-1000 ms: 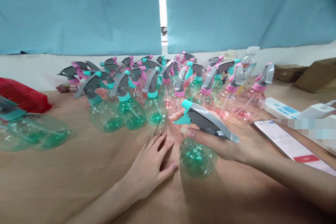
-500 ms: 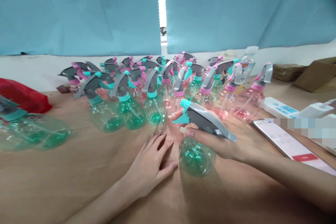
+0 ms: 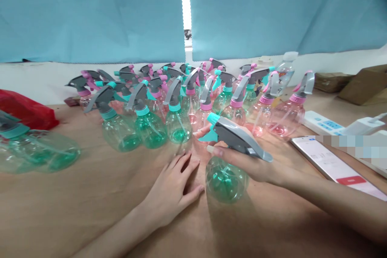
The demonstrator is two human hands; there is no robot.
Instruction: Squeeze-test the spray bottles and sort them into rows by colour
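A green spray bottle [image 3: 226,181] with a grey and turquoise trigger head stands upright on the table [image 3: 99,193], right of centre. My right hand [image 3: 242,163] is wrapped round its neck just under the spray head. Flat on the tabletop, left of that bottle, lies my left hand [image 3: 175,185], its fingers spread and holding nothing. Behind both hands stand several green spray bottles [image 3: 150,131] and pink spray bottles [image 3: 286,117], all with trigger heads on.
More green bottles [image 3: 57,151] are at the far left by a red plastic bag [image 3: 27,111]. On the right are a phone [image 3: 329,165], a white power strip [image 3: 322,123] and brown cardboard [image 3: 365,86]. A clear bottle [image 3: 286,70] stands at the back.
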